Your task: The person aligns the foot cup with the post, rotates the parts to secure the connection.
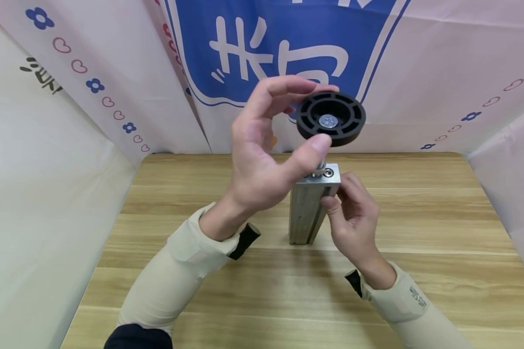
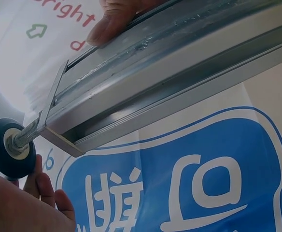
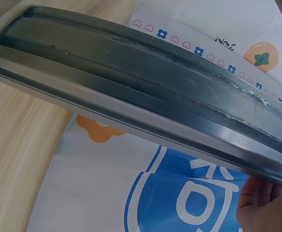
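A tall aluminium extrusion profile (image 1: pixel 304 211) stands upright on the table, a metal plate (image 1: pixel 334 175) with screws capping its top. From that plate rises a threaded rod (image 2: pixel 27 135) carrying a round black levelling foot (image 1: pixel 354 118), its ribbed underside and central screw facing up. My left hand (image 1: pixel 262 162) holds the foot by its rim, thumb at the near side and fingers round the far side. Lower down, my right hand (image 1: pixel 357 218) grips the profile just below the plate, thumb on the near face. The profile's grooved length (image 3: pixel 141 92) fills the right wrist view.
A wood-grain table (image 1: pixel 419 252) lies beneath. Behind it hangs a printed cloth (image 1: pixel 157 116) with a blue sign, flowers and hearts, close beyond the profile. White cloth walls (image 1: pixel 39 194) flank both sides. Black wrist-worn pieces (image 1: pixel 246 240) stick out near both cuffs.
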Demonstrator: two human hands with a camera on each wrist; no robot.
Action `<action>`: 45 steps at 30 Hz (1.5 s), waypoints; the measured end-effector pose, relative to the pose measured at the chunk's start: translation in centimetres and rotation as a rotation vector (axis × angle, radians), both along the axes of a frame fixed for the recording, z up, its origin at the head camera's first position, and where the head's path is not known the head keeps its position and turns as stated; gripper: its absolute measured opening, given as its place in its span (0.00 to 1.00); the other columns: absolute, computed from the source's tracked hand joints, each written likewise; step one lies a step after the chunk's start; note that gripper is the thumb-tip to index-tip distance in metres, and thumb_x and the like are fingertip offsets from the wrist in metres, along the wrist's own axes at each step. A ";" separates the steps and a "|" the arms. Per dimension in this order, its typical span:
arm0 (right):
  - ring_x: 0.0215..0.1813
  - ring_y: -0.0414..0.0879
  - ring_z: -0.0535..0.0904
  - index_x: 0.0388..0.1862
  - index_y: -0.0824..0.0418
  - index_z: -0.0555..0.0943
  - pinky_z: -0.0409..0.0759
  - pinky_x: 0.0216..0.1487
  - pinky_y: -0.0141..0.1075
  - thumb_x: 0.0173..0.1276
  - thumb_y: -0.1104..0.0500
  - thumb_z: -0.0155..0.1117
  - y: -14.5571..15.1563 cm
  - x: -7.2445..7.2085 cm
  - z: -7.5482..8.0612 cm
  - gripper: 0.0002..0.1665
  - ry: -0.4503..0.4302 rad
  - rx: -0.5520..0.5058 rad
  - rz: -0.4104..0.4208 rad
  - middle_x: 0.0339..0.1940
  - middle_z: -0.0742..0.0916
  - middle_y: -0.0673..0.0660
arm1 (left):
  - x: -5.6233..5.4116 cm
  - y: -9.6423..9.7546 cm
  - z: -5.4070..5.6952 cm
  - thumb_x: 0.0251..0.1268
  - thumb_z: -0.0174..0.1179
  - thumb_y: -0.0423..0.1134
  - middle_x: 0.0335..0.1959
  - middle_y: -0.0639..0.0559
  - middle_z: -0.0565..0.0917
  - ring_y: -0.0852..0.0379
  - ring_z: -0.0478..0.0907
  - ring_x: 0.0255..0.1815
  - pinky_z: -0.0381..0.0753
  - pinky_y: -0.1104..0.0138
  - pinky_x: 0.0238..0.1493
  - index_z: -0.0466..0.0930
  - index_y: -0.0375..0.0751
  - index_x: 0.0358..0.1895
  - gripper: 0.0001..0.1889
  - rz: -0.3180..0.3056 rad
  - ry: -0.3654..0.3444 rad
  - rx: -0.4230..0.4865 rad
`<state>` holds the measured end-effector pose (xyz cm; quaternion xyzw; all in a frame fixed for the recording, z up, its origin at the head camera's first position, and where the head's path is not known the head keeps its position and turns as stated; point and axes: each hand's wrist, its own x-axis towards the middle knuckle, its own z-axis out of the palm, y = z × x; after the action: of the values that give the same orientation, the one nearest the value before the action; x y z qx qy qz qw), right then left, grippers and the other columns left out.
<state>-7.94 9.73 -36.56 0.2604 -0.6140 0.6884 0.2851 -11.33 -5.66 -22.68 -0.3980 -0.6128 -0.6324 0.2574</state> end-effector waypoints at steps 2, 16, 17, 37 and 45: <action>0.39 0.41 0.71 0.43 0.83 0.80 0.73 0.39 0.27 0.73 0.50 0.68 0.0 0.0 0.0 0.31 -0.004 0.002 -0.004 0.36 0.78 0.49 | 0.0 0.0 0.0 0.58 0.58 0.37 0.53 0.23 0.85 0.42 0.86 0.52 0.77 0.59 0.56 0.71 0.16 0.55 0.27 -0.023 0.000 -0.005; 0.40 0.41 0.72 0.45 0.84 0.80 0.74 0.39 0.27 0.74 0.51 0.68 0.1 0.1 0.0 0.30 -0.016 0.009 -0.003 0.37 0.79 0.48 | 0.0 0.1 0.2 0.60 0.51 0.38 0.56 0.22 0.83 0.42 0.83 0.57 0.76 0.59 0.64 0.67 0.14 0.61 0.30 -0.065 -0.038 -0.031; 0.39 0.41 0.72 0.45 0.84 0.80 0.74 0.39 0.27 0.74 0.51 0.68 0.1 0.1 0.0 0.30 -0.014 0.008 -0.001 0.37 0.79 0.48 | 0.0 0.0 0.2 0.59 0.52 0.38 0.56 0.23 0.83 0.44 0.82 0.56 0.74 0.60 0.62 0.67 0.15 0.60 0.31 -0.042 -0.029 -0.034; 0.39 0.41 0.71 0.41 0.82 0.79 0.73 0.39 0.27 0.74 0.51 0.68 0.0 0.0 -0.1 0.29 0.001 -0.001 0.012 0.36 0.78 0.50 | 0.1 0.1 0.3 0.39 0.79 0.30 0.48 0.33 0.81 0.56 0.78 0.51 0.73 0.63 0.53 0.72 0.19 0.56 0.37 0.144 0.000 -0.032; 0.38 0.41 0.71 0.40 0.80 0.79 0.73 0.38 0.27 0.74 0.51 0.67 0.0 0.0 0.0 0.28 -0.006 0.012 0.001 0.35 0.78 0.51 | -0.1 0.0 0.1 0.46 0.73 0.33 0.50 0.29 0.83 0.51 0.79 0.51 0.76 0.61 0.54 0.70 0.18 0.56 0.33 0.085 -0.005 -0.007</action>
<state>-7.93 9.76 -36.60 0.2601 -0.6187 0.6858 0.2815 -11.39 -5.68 -22.57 -0.3708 -0.6321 -0.6195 0.2812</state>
